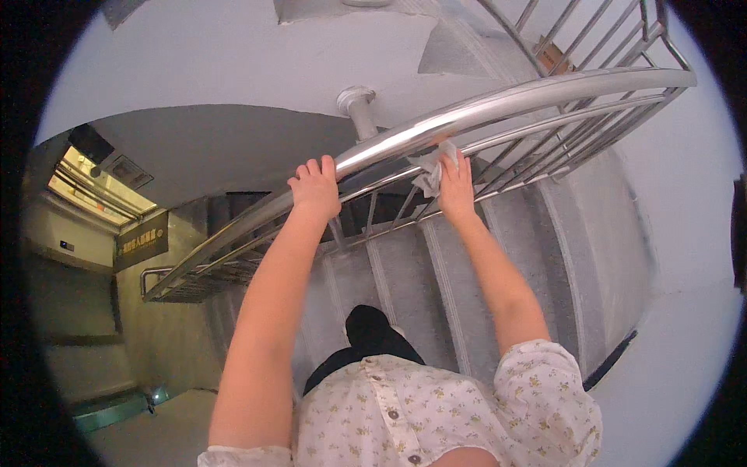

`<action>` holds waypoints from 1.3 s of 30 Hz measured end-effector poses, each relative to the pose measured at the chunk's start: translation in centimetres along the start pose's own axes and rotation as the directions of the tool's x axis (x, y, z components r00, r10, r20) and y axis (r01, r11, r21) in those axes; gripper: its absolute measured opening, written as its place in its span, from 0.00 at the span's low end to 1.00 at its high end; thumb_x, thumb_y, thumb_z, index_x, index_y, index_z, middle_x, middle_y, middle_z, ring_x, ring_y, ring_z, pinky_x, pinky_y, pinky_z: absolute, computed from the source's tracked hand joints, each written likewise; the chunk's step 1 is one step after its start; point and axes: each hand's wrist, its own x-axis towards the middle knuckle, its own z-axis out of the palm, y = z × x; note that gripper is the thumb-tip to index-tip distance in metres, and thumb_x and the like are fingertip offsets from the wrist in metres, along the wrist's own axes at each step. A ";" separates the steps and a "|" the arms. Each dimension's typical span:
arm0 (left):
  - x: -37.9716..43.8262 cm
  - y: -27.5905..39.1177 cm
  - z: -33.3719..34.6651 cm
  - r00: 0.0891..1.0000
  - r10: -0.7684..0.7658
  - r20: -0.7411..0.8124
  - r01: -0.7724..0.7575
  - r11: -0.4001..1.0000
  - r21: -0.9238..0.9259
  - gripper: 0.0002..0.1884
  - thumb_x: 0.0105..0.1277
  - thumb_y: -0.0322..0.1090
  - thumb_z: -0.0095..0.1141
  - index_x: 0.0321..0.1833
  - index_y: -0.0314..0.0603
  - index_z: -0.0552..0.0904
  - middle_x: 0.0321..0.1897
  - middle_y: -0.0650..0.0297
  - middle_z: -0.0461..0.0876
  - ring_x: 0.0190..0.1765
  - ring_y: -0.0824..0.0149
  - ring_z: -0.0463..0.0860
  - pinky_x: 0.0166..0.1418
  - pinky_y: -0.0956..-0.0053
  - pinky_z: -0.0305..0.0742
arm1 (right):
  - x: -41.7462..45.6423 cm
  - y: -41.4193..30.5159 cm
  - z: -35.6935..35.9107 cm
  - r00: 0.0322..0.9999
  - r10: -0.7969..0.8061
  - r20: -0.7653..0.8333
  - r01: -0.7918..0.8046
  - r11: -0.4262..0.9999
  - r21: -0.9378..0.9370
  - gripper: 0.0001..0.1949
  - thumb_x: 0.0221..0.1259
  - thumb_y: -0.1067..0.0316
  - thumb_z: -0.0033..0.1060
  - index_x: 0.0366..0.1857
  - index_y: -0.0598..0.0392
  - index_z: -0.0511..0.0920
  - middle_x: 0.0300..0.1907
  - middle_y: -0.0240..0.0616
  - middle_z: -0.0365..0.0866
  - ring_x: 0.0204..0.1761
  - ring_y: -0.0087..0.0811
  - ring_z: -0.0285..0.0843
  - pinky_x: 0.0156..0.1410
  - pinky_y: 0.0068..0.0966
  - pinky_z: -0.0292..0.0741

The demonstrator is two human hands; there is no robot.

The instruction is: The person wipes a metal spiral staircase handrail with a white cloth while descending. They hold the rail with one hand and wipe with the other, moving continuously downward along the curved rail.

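Note:
A thick, shiny metal handrail curves across the view, with thinner rails and bars below it. My left hand grips this handrail left of the middle, its fingers over the top. Farther right, my right hand holds a crumpled whitish cloth or tissue against the thinner rail just under the handrail. Part of the cloth lies behind the fingers, and the palm is hidden.
Grey stairs with striped edges curve beneath me and the railing. A metal wall bracket or post stands beyond the handrail. A brown cardboard box sits behind the upper bars. At the lower left are a dark sign bearing writing and a lower floor.

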 end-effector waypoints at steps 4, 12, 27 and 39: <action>-0.1 -0.3 0.0 1.000 0.017 -0.022 -0.017 1.000 -0.005 0.40 0.60 0.33 0.63 0.75 0.41 0.57 0.63 0.47 0.69 0.67 0.44 0.72 0.64 0.45 0.74 | 2.3 -2.0 2.8 0.991 -0.131 0.016 0.131 0.990 -0.055 0.19 0.59 0.69 0.56 0.54 0.63 0.80 0.60 0.52 0.75 0.69 0.57 0.67 0.75 0.56 0.63; 0.3 -1.1 0.9 0.999 0.018 -0.033 -0.019 1.000 -0.024 0.43 0.59 0.36 0.67 0.75 0.42 0.58 0.64 0.48 0.69 0.65 0.46 0.71 0.64 0.44 0.71 | 3.6 -14.5 10.4 0.949 -0.100 0.299 0.058 0.987 0.147 0.11 0.62 0.62 0.56 0.38 0.54 0.86 0.41 0.40 0.82 0.49 0.47 0.76 0.58 0.46 0.70; 0.0 -0.4 1.0 0.994 0.022 -0.107 -0.029 0.997 -0.065 0.39 0.61 0.31 0.64 0.75 0.42 0.59 0.62 0.47 0.70 0.65 0.41 0.72 0.64 0.40 0.71 | 3.1 -9.5 6.1 0.946 -0.106 0.306 0.143 0.985 -0.100 0.17 0.66 0.60 0.52 0.51 0.56 0.85 0.56 0.44 0.83 0.64 0.49 0.75 0.73 0.61 0.61; -0.3 -0.3 1.4 0.984 -0.013 -0.175 -0.014 0.988 -0.151 0.37 0.60 0.31 0.64 0.72 0.41 0.63 0.61 0.46 0.70 0.64 0.42 0.72 0.64 0.40 0.70 | 0.1 10.3 -5.2 0.817 0.568 -0.101 -0.570 0.821 0.004 0.26 0.57 0.74 0.64 0.62 0.71 0.72 0.74 0.60 0.62 0.70 0.62 0.67 0.76 0.45 0.67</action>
